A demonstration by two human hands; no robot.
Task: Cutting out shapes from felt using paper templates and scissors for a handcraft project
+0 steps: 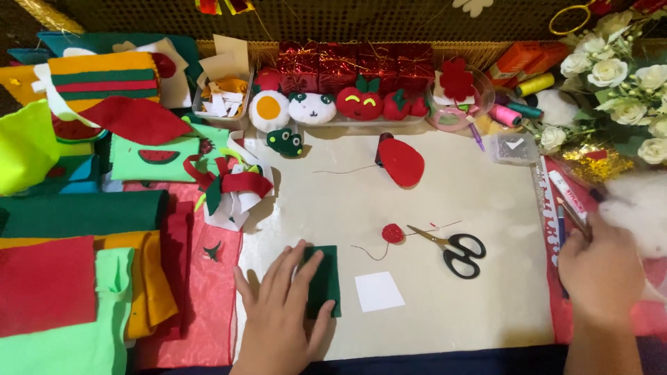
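Observation:
My left hand [281, 312] lies flat, fingers spread, on a dark green felt rectangle [326, 281] near the front of a cream work mat [458, 201]. A small white paper square [379, 291] sits just right of the felt. My right hand [601, 271] reaches to the mat's right edge, its fingers at several pens and markers [564, 201] lying there; whether it grips one is hidden. Between the hands lie black-handled scissors [455, 251] and a small red felt strawberry [392, 233] with a thread.
Stacked felt sheets in red, green and yellow [76, 278] fill the left. A larger red felt piece [401, 162] lies mid-mat. Small stuffed felt toys [313, 107], red gift boxes [354, 66], thread spools [514, 111] and white flowers [618, 76] line the back. White stuffing [639, 208] sits far right.

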